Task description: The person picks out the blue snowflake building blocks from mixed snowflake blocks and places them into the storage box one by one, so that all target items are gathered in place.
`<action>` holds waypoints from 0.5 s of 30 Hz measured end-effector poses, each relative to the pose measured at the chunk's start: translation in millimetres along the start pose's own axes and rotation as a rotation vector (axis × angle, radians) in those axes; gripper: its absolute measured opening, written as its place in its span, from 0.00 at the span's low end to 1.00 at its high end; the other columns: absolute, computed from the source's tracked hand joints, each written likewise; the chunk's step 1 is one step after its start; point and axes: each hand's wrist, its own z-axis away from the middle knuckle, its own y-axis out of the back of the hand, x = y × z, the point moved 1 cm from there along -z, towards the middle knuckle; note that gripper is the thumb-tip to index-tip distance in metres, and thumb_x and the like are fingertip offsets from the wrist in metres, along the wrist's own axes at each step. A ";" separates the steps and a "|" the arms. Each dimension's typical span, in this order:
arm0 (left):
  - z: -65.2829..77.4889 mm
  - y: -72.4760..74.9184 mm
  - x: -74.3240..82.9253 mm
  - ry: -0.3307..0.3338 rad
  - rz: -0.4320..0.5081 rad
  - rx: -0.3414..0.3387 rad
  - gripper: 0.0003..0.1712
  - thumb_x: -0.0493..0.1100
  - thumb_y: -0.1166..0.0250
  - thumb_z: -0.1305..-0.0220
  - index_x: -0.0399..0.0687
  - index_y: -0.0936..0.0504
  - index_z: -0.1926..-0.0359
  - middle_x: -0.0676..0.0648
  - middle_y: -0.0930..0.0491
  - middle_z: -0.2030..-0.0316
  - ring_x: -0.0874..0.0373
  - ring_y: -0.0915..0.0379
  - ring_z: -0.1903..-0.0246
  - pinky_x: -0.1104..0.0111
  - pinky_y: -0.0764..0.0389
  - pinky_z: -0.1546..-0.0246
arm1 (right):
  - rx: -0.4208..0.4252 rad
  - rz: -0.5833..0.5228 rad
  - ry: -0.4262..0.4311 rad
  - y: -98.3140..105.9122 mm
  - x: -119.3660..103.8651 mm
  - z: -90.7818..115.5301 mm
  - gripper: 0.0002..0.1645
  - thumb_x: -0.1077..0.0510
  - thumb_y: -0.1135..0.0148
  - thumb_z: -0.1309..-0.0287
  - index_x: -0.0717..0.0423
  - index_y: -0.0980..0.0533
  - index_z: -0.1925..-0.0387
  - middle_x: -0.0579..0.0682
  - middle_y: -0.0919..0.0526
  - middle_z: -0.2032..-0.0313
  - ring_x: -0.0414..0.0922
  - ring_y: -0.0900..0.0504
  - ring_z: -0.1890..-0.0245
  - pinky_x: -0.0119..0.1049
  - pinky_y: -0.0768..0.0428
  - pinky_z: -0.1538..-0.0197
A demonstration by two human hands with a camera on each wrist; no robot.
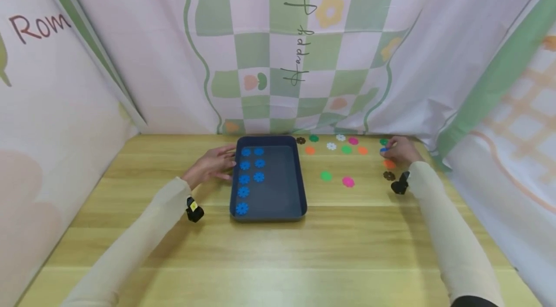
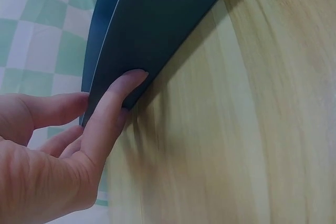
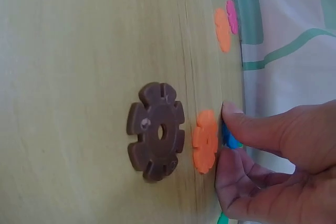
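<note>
The right hand (image 1: pixel 401 150) pinches a blue disc (image 3: pixel 229 136) at the table's far right, well to the right of the dark tray (image 1: pixel 299 186). The left hand (image 1: pixel 213 164) rests straight-fingered against the tray's left wall, its long axis running away from the person.

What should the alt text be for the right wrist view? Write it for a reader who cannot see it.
The right hand pinches a small blue disc at the edge of a wooden table. Beside it lie an orange flower-shaped disc and a brown one, with more coloured discs farther off.
</note>
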 end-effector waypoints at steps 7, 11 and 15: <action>-0.9 -0.6 1.4 -0.004 0.005 -0.008 0.40 0.30 0.46 0.22 0.48 0.49 0.16 0.36 0.50 0.18 0.35 0.38 0.26 0.65 0.08 0.63 | 0.055 -0.081 -0.023 -2.7 -8.2 3.9 0.20 0.66 0.30 0.38 0.74 0.31 0.57 0.47 0.21 0.73 0.39 0.24 0.74 0.29 0.22 0.70; 0.4 -1.7 0.7 0.002 0.020 -0.009 0.41 0.30 0.45 0.22 0.48 0.49 0.16 0.37 0.50 0.18 0.35 0.36 0.27 0.66 0.09 0.64 | 0.096 -0.103 -0.002 -5.2 -18.5 10.0 0.18 0.67 0.31 0.38 0.78 0.29 0.57 0.48 0.18 0.74 0.37 0.21 0.77 0.27 0.20 0.72; 1.5 -1.8 0.5 0.001 0.014 -0.007 0.41 0.30 0.45 0.22 0.47 0.50 0.16 0.37 0.50 0.18 0.35 0.38 0.25 0.65 0.08 0.63 | 0.111 -0.082 -0.007 -8.0 -29.9 13.5 0.18 0.65 0.35 0.34 0.80 0.26 0.53 0.55 0.15 0.71 0.40 0.18 0.73 0.27 0.19 0.68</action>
